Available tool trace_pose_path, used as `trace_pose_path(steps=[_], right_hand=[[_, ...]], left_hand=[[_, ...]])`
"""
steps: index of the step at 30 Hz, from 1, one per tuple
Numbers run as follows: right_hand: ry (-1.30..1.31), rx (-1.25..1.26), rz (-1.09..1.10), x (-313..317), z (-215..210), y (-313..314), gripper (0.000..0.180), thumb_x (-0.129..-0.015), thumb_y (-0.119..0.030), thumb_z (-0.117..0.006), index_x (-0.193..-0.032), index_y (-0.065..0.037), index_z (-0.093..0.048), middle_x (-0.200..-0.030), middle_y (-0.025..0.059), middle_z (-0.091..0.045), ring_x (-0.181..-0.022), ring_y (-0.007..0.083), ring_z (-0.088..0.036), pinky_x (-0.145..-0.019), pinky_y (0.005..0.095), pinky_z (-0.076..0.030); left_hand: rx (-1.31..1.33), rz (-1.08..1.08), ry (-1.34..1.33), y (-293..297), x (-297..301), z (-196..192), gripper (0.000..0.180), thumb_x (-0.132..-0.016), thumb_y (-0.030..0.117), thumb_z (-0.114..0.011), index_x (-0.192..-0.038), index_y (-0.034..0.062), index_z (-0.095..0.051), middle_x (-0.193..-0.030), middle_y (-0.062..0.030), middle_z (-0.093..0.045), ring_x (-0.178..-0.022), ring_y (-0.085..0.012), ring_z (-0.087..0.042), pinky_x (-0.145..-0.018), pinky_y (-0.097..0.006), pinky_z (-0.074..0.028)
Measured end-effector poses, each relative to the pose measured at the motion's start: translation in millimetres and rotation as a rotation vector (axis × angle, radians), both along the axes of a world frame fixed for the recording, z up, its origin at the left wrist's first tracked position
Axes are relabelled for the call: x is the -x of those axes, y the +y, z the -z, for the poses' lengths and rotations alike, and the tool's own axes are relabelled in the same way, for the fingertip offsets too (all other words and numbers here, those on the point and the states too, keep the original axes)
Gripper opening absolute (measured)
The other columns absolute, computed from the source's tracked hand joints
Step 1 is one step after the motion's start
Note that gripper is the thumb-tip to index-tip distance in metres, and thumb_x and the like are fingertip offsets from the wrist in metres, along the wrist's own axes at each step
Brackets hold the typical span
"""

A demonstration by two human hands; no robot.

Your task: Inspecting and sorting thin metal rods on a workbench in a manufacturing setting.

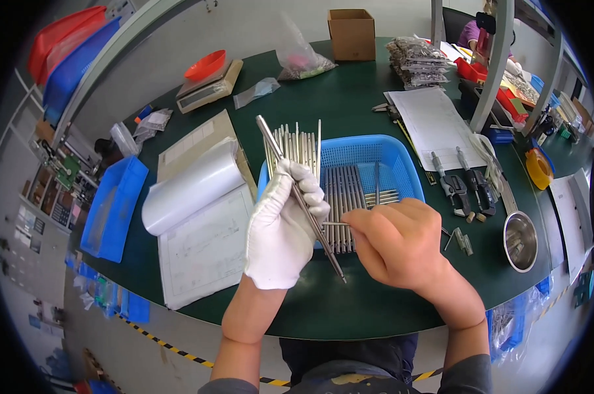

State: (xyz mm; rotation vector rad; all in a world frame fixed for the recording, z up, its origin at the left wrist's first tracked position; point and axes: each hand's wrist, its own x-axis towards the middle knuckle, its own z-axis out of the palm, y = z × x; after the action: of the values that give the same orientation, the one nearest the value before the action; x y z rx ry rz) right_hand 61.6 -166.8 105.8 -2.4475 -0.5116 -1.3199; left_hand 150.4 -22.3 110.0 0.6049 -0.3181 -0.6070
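My left hand [277, 230], in a white glove, is closed around a long, shiny metal rod [269, 134]. The rod slants from upper left to lower right, its lower tip over the table's near side. My bare right hand [402, 243] pinches a thin metal pin [336, 224] that points left toward the rod; whether they touch I cannot tell. Under and beyond both hands lies a blue perforated basket [402, 154]. Several darker rods [346, 184] lie side by side in it, and brighter rods [297, 146] stick out past its far left edge.
Left are an open folder of drawings [205, 269] and a blue tray [113, 210]. Two micrometers [451, 180], small metal pieces [462, 241] and a steel bowl [520, 241] are right. Farther back are a scale [208, 85], a cardboard box [351, 36] and bagged parts [418, 60]. Another person [471, 33] sits far right.
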Motion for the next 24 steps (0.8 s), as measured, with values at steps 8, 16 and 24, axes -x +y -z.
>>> trace_pose_path(steps=[8, 16, 24], right_hand=[[-0.012, 0.057, -0.008, -4, 4, 4, 0.021, -0.060, -0.001, -0.065, -0.079, -0.006, -0.061, -0.053, 0.0001, -0.045, -0.042, 0.0168, -0.044, -0.040, 0.0295, -0.031], [-0.021, 0.034, -0.030, -4, 4, 4, 0.019, -0.060, 0.000, -0.065, -0.078, -0.006, -0.062, -0.053, 0.0009, -0.045, -0.040, 0.0181, -0.042, -0.040, 0.0302, -0.030], [-0.061, 0.016, -0.001, -4, 3, 4, 0.017, -0.061, 0.002, -0.064, -0.077, -0.005, -0.061, -0.052, 0.0011, -0.045, -0.040, 0.0183, -0.042, -0.040, 0.0305, -0.030]], left_hand=[[0.274, 0.000, 0.142, 6, -7, -5, 0.014, -0.095, 0.021, -0.050, -0.100, 0.0093, -0.055, -0.085, -0.0015, -0.052, -0.077, -0.0127, -0.050, -0.075, -0.028, -0.044], [0.364, 0.047, 0.093, 12, -13, -5, 0.016, -0.093, 0.020, -0.052, -0.099, 0.0062, -0.057, -0.089, -0.0036, -0.056, -0.081, -0.0148, -0.053, -0.078, -0.030, -0.046], [0.343, 0.071, 0.144, 8, -6, -8, 0.015, -0.093, 0.021, -0.053, -0.100, 0.0076, -0.057, -0.086, -0.0033, -0.055, -0.080, -0.0152, -0.052, -0.078, -0.030, -0.046]])
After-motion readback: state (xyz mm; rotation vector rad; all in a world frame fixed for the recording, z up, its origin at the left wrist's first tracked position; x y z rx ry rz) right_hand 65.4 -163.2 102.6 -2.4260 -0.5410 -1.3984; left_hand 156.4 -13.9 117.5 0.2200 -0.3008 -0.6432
